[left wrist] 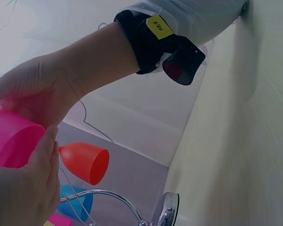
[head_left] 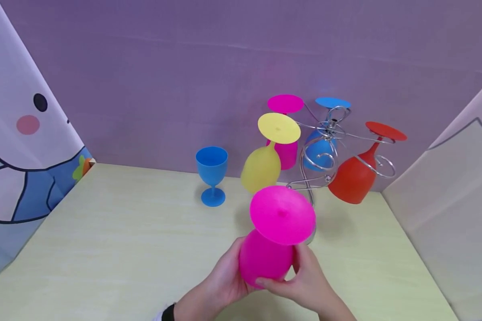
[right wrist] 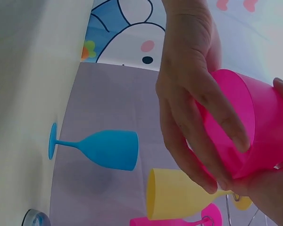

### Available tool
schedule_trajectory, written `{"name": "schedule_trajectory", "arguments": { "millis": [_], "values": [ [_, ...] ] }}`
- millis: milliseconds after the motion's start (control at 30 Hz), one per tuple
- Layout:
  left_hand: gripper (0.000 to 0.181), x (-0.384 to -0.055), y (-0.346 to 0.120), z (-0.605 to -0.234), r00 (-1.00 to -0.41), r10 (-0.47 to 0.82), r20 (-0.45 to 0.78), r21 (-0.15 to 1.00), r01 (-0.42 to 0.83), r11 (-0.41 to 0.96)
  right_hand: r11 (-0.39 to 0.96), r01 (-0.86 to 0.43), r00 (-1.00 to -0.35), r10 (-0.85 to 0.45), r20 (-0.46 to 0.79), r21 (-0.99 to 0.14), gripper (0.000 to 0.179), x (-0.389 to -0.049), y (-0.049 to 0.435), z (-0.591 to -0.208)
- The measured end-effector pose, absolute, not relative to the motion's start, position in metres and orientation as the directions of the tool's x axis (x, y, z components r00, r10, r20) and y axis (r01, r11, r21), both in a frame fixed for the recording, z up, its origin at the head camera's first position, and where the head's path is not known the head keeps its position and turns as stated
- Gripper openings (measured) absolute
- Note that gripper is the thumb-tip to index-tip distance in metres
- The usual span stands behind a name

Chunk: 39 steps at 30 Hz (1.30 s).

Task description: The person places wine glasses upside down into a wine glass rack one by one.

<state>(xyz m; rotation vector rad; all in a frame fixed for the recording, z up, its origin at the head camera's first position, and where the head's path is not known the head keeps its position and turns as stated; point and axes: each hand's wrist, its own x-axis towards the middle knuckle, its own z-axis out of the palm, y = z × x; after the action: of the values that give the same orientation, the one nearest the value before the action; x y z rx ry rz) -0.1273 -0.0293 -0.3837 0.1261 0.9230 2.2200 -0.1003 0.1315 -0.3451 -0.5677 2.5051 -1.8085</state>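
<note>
Both hands hold a bright pink plastic goblet [head_left: 265,258] upside down, its round foot uppermost and tilted toward the head camera. On the left side of the bowl, my left hand [head_left: 226,278] wraps the cup; its fingers [right wrist: 198,127] show along the rim in the right wrist view. From the other side my right hand [head_left: 305,283] grips the bowl, thumb across its lower part. Just beyond stands a silver wire goblet rack [head_left: 307,178], partly covered by the pink goblet. A yellow goblet [head_left: 261,169] hangs upside down on its near left side.
On the rack also hang another pink goblet [head_left: 286,103], a blue goblet [head_left: 321,149] and a red goblet [head_left: 353,180], all inverted. A second blue goblet [head_left: 212,167] stands upright on the pale table [head_left: 124,232], left of the rack. Fabric walls enclose the table.
</note>
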Motion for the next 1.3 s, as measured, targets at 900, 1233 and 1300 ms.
{"name": "schedule_trajectory", "arguments": {
  "millis": [900, 1233, 1300],
  "values": [
    [0.042, -0.256, -0.121, -0.327, -0.871, 0.02, 0.491, 0.865, 0.49, 0.105, 0.351, -0.603, -0.78, -0.068, 0.623, -0.716, 0.093, -0.139, 0.201, -0.3],
    [0.055, -0.307, -0.118, -0.312, -0.853, 0.152, 0.5, 0.653, 0.486, 0.581, 0.513, -0.407, -0.863, 0.055, 0.502, -0.756, 0.092, -0.152, 0.21, -0.291],
    [0.057, -0.316, -0.113, -0.313, -0.868, 0.199, 0.455, 0.59, 0.462, 0.662, 0.537, -0.383, -0.872, 0.059, 0.487, -0.751, 0.092, -0.155, 0.211, -0.291]
  ]
}}
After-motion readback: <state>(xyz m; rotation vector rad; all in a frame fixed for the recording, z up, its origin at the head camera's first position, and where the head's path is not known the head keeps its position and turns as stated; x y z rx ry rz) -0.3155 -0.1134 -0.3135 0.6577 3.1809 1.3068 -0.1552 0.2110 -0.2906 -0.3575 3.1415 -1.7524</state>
